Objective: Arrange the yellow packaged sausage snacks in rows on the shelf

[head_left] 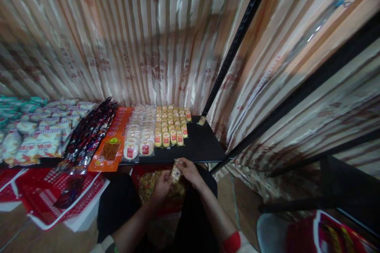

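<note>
A small snack packet (176,172) in clear, pale gold wrapping is between my hands, just in front of the shelf's front edge. My left hand (162,185) pinches its lower left side, and my right hand (190,171) grips it near the top right. Below them, between my knees, a red basket (135,172) holds many loose packets (147,184) of a similar gold colour, partly hidden by my forearms. On the black shelf (204,142) ahead stand rows of yellow packaged cakes (170,126). One lone packet (202,120) lies at the shelf's back right corner.
Left along the shelf are round pale cakes (139,136), an orange snack bag (111,142), dark shiny packets (89,134) and white bags (41,138). Red baskets (56,193) sit below. Black metal posts (234,55) and a striped curtain (133,39) bound the shelf.
</note>
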The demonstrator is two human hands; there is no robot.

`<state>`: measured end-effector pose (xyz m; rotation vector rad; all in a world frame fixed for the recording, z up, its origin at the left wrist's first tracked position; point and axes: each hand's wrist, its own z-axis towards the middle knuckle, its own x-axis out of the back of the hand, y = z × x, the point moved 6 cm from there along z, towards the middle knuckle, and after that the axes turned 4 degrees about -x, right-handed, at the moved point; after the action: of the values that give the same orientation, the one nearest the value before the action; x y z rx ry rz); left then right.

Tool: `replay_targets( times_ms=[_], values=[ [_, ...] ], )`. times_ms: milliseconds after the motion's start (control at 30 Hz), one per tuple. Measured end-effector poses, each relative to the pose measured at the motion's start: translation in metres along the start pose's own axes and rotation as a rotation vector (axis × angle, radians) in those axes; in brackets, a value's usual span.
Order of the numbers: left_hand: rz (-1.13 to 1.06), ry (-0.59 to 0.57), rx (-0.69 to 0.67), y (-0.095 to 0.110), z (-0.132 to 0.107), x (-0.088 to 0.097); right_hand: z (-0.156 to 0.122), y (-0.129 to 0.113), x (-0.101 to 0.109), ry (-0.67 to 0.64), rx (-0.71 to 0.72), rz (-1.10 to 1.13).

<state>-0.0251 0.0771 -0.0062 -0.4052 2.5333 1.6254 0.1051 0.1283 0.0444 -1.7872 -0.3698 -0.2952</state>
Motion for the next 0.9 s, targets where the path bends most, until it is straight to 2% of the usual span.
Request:
replay_targets(
  times_ms=[200,267,367,467,567,633,733,800,900],
  values=[
    [0.309,-0.022,-0.348,0.039,-0.022,-0.016,0.003,-0.004,0.017,0.072,0.018,-0.053],
    [0.383,-0.051,-0.417,0.049,-0.032,-0.026,0.003,-0.006,0.024,0.105,0.012,-0.093],
    [0.447,-0.1,-0.446,0.05,-0.039,-0.038,0.003,-0.008,0.033,0.128,-0.021,-0.152],
    [0.498,-0.129,-0.484,0.042,-0.038,-0.046,0.002,-0.011,0.04,0.15,-0.036,-0.191],
    [0.509,-0.107,-0.528,0.039,-0.036,-0.049,0.001,-0.013,0.046,0.146,-0.036,-0.216],
    [0.494,-0.059,-0.554,0.043,-0.036,-0.05,0.001,-0.013,0.048,0.134,-0.034,-0.209],
    [0.428,-0.01,-0.523,0.053,-0.036,-0.049,0.0,-0.011,0.051,0.112,-0.031,-0.117],
    [0.367,0.006,-0.45,0.056,-0.032,-0.048,-0.001,-0.008,0.049,0.055,-0.048,-0.01],
    [0.197,-0.013,-0.294,0.048,-0.022,-0.048,-0.004,-0.005,0.047,-0.025,-0.076,0.16]
  ],
)
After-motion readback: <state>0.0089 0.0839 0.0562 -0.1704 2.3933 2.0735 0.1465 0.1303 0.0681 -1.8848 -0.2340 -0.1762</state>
